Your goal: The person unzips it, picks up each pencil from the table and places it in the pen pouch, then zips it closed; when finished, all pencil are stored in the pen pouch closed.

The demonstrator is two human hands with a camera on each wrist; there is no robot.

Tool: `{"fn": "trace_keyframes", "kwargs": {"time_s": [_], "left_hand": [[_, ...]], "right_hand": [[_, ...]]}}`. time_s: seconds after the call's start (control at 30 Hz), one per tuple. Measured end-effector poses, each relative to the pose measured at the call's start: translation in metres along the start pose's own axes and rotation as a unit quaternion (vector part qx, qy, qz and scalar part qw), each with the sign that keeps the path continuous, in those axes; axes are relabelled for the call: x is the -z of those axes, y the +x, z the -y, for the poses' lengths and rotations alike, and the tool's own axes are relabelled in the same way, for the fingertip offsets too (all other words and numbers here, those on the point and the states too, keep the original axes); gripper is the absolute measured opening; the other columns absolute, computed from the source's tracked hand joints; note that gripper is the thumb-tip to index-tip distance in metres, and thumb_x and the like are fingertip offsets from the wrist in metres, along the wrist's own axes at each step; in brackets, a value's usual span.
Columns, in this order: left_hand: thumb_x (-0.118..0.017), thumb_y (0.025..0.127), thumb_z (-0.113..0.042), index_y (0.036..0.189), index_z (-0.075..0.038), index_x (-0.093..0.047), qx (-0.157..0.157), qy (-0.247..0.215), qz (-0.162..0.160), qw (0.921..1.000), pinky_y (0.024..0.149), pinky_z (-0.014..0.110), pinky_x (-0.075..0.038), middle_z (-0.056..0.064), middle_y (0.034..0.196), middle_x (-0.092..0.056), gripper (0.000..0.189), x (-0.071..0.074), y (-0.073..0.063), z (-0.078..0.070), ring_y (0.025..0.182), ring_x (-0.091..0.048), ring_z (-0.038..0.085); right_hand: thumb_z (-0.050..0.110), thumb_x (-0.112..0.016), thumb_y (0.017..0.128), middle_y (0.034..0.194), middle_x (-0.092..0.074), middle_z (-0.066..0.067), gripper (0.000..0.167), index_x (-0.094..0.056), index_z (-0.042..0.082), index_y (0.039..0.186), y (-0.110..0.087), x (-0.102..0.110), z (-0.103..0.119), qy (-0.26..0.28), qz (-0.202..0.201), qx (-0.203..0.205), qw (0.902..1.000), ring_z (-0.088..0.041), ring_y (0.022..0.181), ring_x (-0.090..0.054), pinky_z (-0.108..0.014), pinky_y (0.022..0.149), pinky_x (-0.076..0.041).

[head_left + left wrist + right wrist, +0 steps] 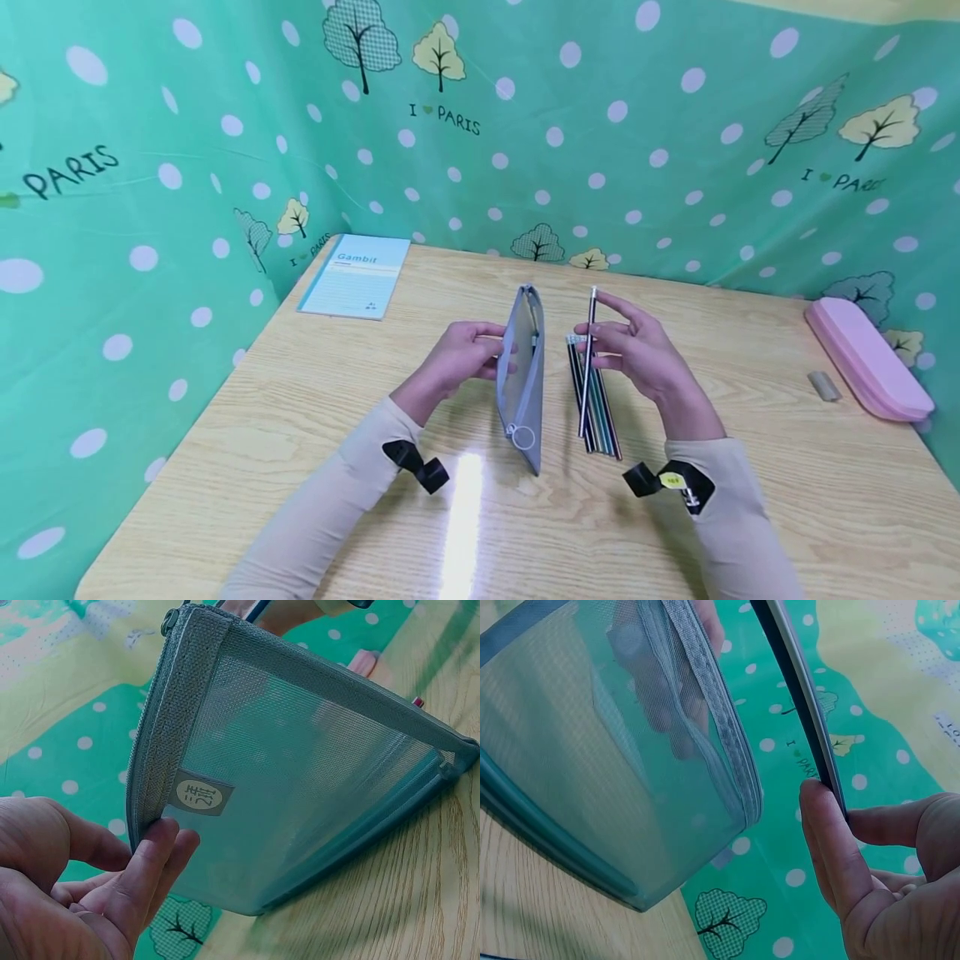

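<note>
My left hand [465, 354] grips one side of a grey-blue mesh zip pouch [517, 375] by its zipper edge, thumb outside. The pouch stands on edge with its zip open toward me and a ring on the zip pull. Through the mesh in the left wrist view, a slim dark strip shows along the pouch's bottom. Just right of the pouch, my right hand [637, 350] pinches a dark striped pencil [810, 712] between thumb and fingers, its white-tipped end up near the index fingertip. Beneath that pencil lies a bundle of several pencils [602, 417] on the table.
A light blue notebook [356, 279] lies at the table's back left. At the right edge sits a pink pencil case [870, 358], with a small grey eraser [825, 386] beside it. A green dotted curtain [510, 167] hangs behind the wooden table [300, 400].
</note>
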State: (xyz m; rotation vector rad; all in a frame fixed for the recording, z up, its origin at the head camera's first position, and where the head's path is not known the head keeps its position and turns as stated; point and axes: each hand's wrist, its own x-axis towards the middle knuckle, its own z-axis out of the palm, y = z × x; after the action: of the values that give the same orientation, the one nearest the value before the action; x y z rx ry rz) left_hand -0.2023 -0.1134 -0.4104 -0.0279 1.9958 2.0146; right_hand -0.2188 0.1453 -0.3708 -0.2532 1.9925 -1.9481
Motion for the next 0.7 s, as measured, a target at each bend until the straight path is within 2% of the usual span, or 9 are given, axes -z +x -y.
{"fn": "trace_keyframes", "kwargs": {"time_s": [0.4, 0.7], "left_hand": [[-0.053, 0.100, -0.003, 0.134, 0.005, -0.063, -0.015, 0.028, -0.002, 0.9995, 0.079, 0.034, -0.066, 0.020, 0.117, -0.073, 0.037, 0.000, 0.000, 0.001, 0.089, -0.077, 0.025], [-0.053, 0.100, -0.001, 0.133, 0.006, -0.064, -0.009, 0.017, -0.005, 0.9998, 0.079, 0.034, -0.066, 0.022, 0.117, -0.074, 0.035, 0.001, 0.001, 0.001, 0.084, -0.076, 0.021]], "right_hand": [[-0.004, -0.048, 0.105, 0.093, -0.075, 0.006, 0.070, -0.013, 0.003, 0.165, 0.002, -0.009, 0.003, 0.012, 0.001, -0.002, 0.9999, -0.008, 0.080, -0.073, -0.018, 0.068, -0.062], [-0.005, -0.048, 0.104, 0.092, -0.076, 0.005, 0.069, -0.014, 0.001, 0.164, 0.006, -0.016, 0.001, 0.024, 0.009, 0.008, 0.9996, -0.011, 0.080, -0.074, -0.020, 0.068, -0.063]]}}
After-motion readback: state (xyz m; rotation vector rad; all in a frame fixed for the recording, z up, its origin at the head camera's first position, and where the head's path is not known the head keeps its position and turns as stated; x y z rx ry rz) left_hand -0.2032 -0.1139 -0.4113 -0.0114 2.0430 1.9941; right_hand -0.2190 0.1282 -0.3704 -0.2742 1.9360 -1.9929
